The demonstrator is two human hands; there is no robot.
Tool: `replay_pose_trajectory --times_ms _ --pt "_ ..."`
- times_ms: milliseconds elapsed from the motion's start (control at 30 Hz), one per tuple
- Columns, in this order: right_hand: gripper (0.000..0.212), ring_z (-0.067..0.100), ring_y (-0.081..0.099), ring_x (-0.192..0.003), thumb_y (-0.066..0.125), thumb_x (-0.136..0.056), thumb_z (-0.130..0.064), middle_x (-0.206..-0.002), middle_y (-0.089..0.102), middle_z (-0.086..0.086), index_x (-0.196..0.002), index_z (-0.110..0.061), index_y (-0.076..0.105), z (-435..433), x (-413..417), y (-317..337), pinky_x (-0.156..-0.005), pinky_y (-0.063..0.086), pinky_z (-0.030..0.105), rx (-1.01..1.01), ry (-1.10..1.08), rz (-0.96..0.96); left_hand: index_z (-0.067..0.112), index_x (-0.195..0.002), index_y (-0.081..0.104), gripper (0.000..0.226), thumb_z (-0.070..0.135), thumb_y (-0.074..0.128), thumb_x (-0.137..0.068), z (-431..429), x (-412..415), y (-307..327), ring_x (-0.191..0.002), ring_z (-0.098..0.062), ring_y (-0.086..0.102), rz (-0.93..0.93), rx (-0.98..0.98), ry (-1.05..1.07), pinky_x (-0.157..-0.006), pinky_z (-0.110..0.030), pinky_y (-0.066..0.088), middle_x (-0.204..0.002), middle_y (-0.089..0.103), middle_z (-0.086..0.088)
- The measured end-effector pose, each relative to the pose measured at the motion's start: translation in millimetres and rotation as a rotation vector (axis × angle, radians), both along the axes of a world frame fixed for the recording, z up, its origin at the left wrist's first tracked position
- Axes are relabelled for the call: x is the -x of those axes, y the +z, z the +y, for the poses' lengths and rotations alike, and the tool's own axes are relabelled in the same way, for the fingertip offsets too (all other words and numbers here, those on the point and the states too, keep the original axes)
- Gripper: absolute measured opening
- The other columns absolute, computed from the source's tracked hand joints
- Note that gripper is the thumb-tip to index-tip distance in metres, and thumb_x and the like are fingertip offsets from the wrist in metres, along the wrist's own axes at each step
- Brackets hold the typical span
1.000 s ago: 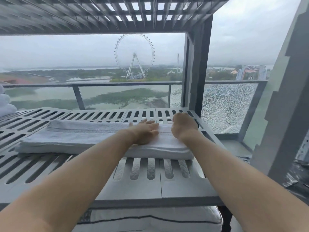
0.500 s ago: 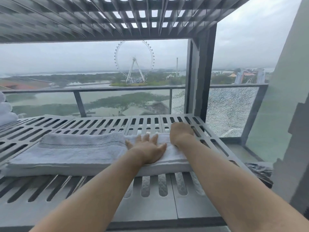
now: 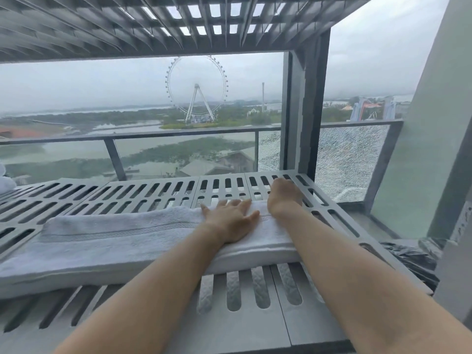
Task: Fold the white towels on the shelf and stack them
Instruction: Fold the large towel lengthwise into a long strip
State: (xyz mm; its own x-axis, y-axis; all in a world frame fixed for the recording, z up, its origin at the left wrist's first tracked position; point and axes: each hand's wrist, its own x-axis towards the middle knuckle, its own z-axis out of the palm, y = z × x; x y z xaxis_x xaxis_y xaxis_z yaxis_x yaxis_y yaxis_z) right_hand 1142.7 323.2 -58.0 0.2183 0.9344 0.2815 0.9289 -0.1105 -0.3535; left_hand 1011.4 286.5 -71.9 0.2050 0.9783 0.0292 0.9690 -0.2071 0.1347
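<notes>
A white towel (image 3: 122, 241), folded into a long strip, lies across the grey slotted shelf (image 3: 158, 192). My left hand (image 3: 229, 221) lies flat on the towel's right part, with the fingers spread and straight. My right hand (image 3: 283, 198) is at the towel's far right corner. Its back faces me, and its fingers curl down over the far edge, so the fingertips are hidden. Both forearms reach in from the bottom of the view.
More white towels (image 3: 5, 181) sit at the far left edge of the shelf. A slatted upper shelf (image 3: 153, 26) hangs overhead, and a grey post (image 3: 310, 111) stands at the right. Quilted white fabric (image 3: 235, 290) shows through the slots. A black bag (image 3: 408, 256) lies lower right.
My left hand has flattened on the towel, its fingers spreading out. My right hand stays at the far right corner. The view has moved closer to the shelf.
</notes>
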Motion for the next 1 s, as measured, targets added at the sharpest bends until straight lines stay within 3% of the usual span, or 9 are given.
replay_pose_trajectory --times_ms 167,333,467,667,900,1000 --pt "0.020 0.031 0.059 -0.094 0.046 -0.084 0.003 -0.103 0.063 0.016 -0.096 -0.004 0.060 0.8 -4.2 -0.4 -0.084 0.052 0.040 -0.063 -0.027 0.061 0.040 -0.145 0.014 0.059 0.063 0.018 -0.091 1.0 3.3 -3.4 -0.144 -0.020 0.012 -0.011 -0.007 0.007 -0.108 -0.068 -0.003 -0.156 0.016 0.007" --pt "0.037 0.033 0.041 -0.125 0.045 -0.090 -0.011 -0.136 0.041 0.016 -0.126 -0.007 0.048 -20.0 -9.4 7.7 -0.099 0.038 0.047 0.093 -0.030 -0.058 0.038 -0.145 0.021 0.056 0.058 0.024 -0.093 -0.1 1.9 -1.5 -0.144 -0.016 0.012 -0.090 -0.023 -0.006 -0.109 -0.066 0.000 -0.156 0.016 0.009" --pt "0.041 0.033 0.043 -0.123 0.036 -0.093 -0.022 -0.139 0.037 0.015 -0.131 -0.008 0.041 -47.7 -15.7 0.0 -0.098 0.039 0.044 0.209 0.086 -0.079 0.033 -0.142 0.032 0.046 0.045 0.028 -0.098 -9.3 3.0 5.4 -0.144 -0.013 0.010 -0.185 -0.045 -0.042 -0.108 -0.066 -0.006 -0.155 0.019 0.010" --pt "0.046 0.031 0.040 -0.128 0.032 -0.093 -0.019 -0.143 0.036 0.016 -0.138 -0.010 0.033 -75.6 -23.1 -5.8 -0.098 0.040 0.043 0.272 0.139 -0.072 0.039 -0.147 0.013 0.050 0.051 0.020 -0.098 -27.7 19.0 1.9 -0.145 -0.012 -0.002 -0.033 0.027 -0.118 -0.110 -0.062 -0.007 -0.157 0.005 0.013" --pt "0.049 0.032 0.052 -0.114 0.041 -0.087 -0.019 -0.129 0.052 0.018 -0.135 -0.006 0.036 -76.3 -25.8 -0.4 -0.087 0.046 0.036 0.301 0.109 -0.022 0.038 -0.146 0.020 0.052 0.051 0.029 -0.096 -38.6 19.2 7.2 -0.145 -0.013 0.005 -0.033 -0.015 -0.060 -0.110 -0.066 0.006 -0.157 0.011 0.011" --pt "0.046 0.026 0.057 -0.090 0.044 -0.088 -0.019 -0.110 0.060 0.013 -0.130 -0.001 0.041 -81.6 -29.3 1.8 -0.069 0.045 0.030 0.313 0.105 0.039 0.039 -0.145 0.023 0.052 0.053 0.029 -0.096 -43.4 41.0 5.8 -0.145 -0.012 0.006 -0.054 -0.018 -0.058 -0.111 -0.064 0.007 -0.156 0.013 0.013"
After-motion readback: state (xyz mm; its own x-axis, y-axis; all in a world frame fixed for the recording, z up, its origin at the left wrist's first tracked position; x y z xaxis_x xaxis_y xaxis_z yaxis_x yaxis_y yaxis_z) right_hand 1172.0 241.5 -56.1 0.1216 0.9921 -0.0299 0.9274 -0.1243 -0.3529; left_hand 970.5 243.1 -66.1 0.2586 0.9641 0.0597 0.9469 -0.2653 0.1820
